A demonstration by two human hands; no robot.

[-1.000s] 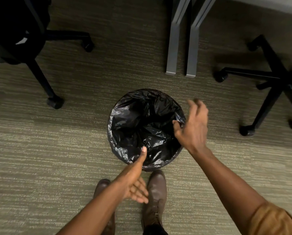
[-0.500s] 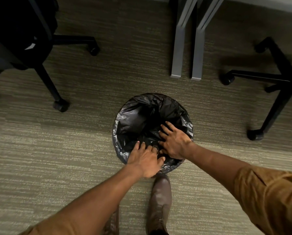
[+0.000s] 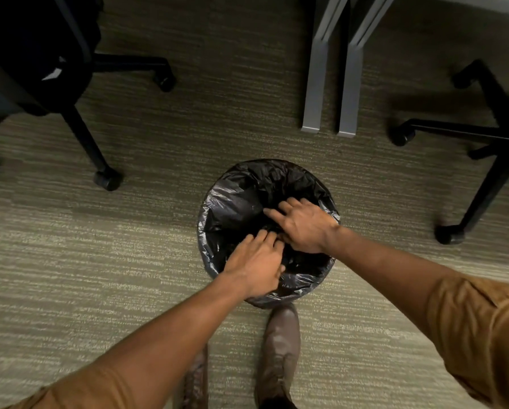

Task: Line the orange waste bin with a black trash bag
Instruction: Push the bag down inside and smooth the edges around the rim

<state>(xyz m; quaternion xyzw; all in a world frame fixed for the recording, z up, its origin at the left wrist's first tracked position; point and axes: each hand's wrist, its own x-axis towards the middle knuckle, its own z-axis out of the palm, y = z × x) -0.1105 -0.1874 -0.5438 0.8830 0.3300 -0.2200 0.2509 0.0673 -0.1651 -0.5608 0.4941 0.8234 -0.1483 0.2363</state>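
Round waste bin [image 3: 321, 286] stands on the striped grey-green carpet [image 3: 100, 261], just ahead of the brown leather boots [image 3: 281, 346]. Its orange wall is wholly hidden: the crinkled glossy black plastic trash bag [image 3: 235, 208] is folded out over the whole rim and sags into the well, likely so the edge stays put while the middle is pushed down.

Left hand [image 3: 254, 262] over the bin's near side, palm down, fingers loosely together and aimed into the hollow, resting on the film. Right hand [image 3: 302, 224] over the bin's right half, fingers spread flat, pressing plastic inward. Neither hand seems to pinch anything, though the fingertips are lost against the dark folds.

Both arms reach out, elbows wide, converging on the bin. Tan sleeves [image 3: 480, 329] pushed up.
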